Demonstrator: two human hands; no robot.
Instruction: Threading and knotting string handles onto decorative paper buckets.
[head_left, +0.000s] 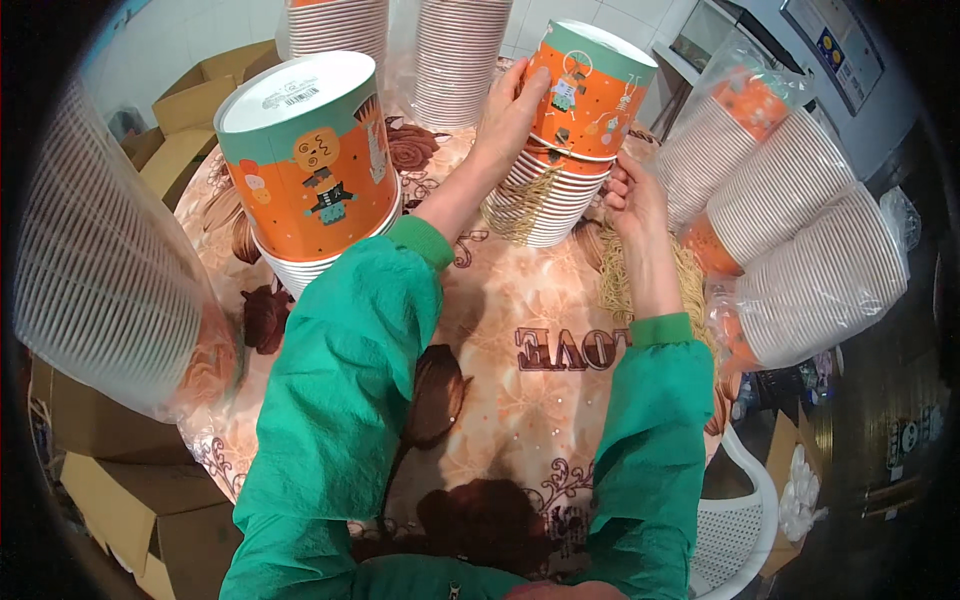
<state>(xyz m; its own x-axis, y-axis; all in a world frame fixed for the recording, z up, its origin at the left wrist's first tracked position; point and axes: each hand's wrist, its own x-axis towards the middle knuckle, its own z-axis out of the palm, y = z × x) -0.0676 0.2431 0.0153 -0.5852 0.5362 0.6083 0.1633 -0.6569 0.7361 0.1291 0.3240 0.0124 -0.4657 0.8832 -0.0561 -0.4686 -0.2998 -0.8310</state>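
An upturned orange paper bucket (590, 95) with a green band and cartoon figures tops a stack of nested white-rimmed buckets (565, 215). Against its left side presses my left hand (508, 118), thumb and fingers gripping the bucket wall. My right hand (638, 205) is at the lower right of the same bucket, by its rim, fingers curled in a pinch; what they hold is hidden. Thin gold cords (528, 195) hang over the left of the stack. A bundle of gold cords (655, 265) lies beneath my right wrist.
Another stack of upturned orange buckets (310, 175) stands left. Plastic-wrapped bucket stacks (110, 260) surround the table, including several at the right (820, 285) and tall ones behind (462, 60). The floral tablecloth (490, 410) covers the table. Cardboard boxes (150, 500) and a white chair (735, 530) flank it.
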